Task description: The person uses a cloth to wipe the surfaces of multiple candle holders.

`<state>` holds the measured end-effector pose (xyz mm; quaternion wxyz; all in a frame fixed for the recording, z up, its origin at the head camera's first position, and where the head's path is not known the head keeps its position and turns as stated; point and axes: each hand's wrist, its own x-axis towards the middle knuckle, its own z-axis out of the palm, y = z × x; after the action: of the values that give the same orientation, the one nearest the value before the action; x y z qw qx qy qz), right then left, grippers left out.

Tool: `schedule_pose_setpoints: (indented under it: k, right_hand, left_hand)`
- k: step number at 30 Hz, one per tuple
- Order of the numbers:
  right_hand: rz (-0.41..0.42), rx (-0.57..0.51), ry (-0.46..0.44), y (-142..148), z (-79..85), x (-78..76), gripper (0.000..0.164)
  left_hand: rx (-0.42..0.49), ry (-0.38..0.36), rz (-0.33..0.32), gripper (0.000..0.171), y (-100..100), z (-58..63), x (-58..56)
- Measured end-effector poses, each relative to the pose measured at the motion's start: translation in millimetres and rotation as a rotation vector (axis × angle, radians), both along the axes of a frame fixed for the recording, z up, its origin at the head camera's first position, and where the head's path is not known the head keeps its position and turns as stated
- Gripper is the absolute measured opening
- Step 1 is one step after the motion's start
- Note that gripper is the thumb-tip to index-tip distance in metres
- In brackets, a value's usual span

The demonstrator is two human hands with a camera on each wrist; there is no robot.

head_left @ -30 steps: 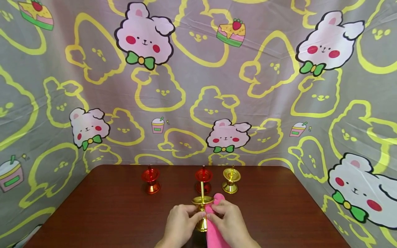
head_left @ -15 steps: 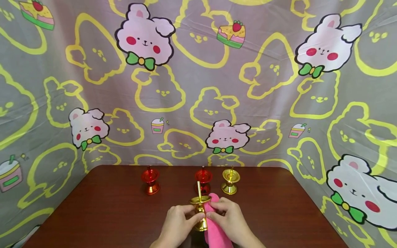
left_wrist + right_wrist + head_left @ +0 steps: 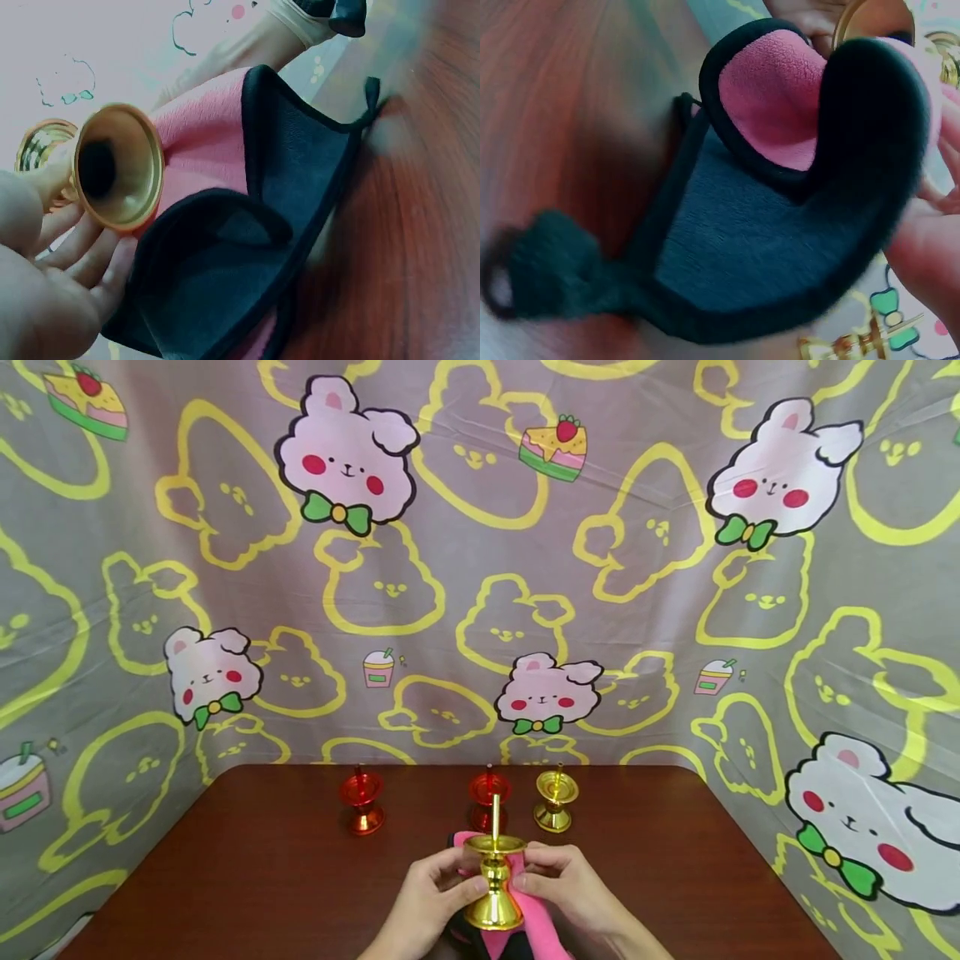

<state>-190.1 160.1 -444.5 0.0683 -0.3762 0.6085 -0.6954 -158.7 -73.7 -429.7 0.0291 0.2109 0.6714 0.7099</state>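
At the far left of the brown table (image 3: pixel 247 877), find a red candle holder (image 3: pixel 364 803), upright on its wide foot, probably set back to be out of the way. Nearer, to its right, see the left hand (image 3: pixel 431 893) pinching the stem of a gold candle holder (image 3: pixel 495 870), thumb on the near side, presumably there so as not to cover dish and foot. Lifted off the table, spike up, hollow foot showing in the left wrist view. Beyond it, a second red candle holder (image 3: pixel 480 789), upright, partly hidden. Behind the held stem and hanging down to the right, a pink cloth (image 3: pixel 542 931), pink face to the metal, seemingly to put the soft side there, dark face outward. Next, the right hand (image 3: pixel 566 881), pinching the cloth against the stem, perhaps bracing both. At far right, a second gold candle holder (image 3: pixel 557 810), upright, near the red one, apparently lined up for order.
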Motion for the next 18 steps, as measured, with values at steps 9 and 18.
schedule_pose_setpoints:
  k: [9,18]
  right_hand:
    - [0.01,-0.044,0.04,-4.4,-9.5,1.1,0.018]
    - [-0.147,0.026,0.074,-9.5,-1.9,5.7,0.009]
  left_hand:
    - [-0.053,0.046,-0.037,0.034,-2.5,-10.5,0.2]
    - [-0.079,0.091,-0.004,0.031,-0.9,-9.2,-0.2]
